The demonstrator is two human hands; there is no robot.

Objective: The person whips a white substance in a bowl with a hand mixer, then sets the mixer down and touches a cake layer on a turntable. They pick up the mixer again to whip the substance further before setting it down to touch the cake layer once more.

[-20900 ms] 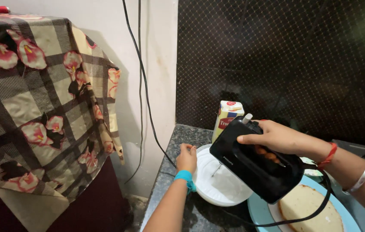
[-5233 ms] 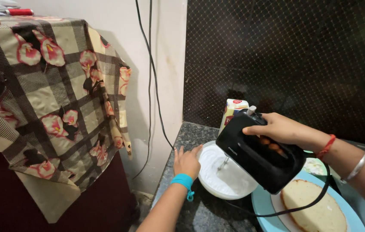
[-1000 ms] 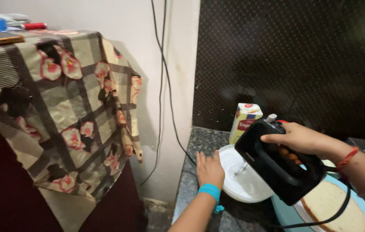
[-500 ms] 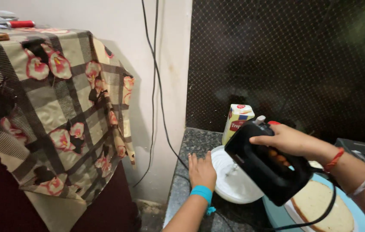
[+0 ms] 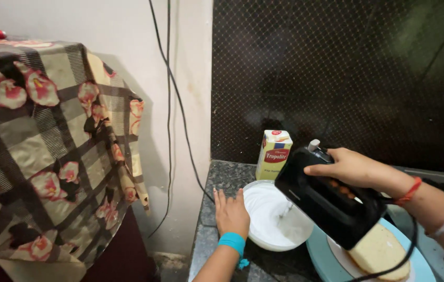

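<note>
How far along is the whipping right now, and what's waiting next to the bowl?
Done: the white bowl holds white cream, and a cake layer sits on the blue turntable. In hand: the right hand holds the black hand mixer with beaters in the cream; the left hand steadies the bowl. Left: the cake layer looks bare. A carton stands behind.

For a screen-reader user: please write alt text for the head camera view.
A right hand holds a black hand mixer in a white bowl of white cream while the left hand steadies the rim. A carton stands behind; a sponge cake lies beside.
</note>
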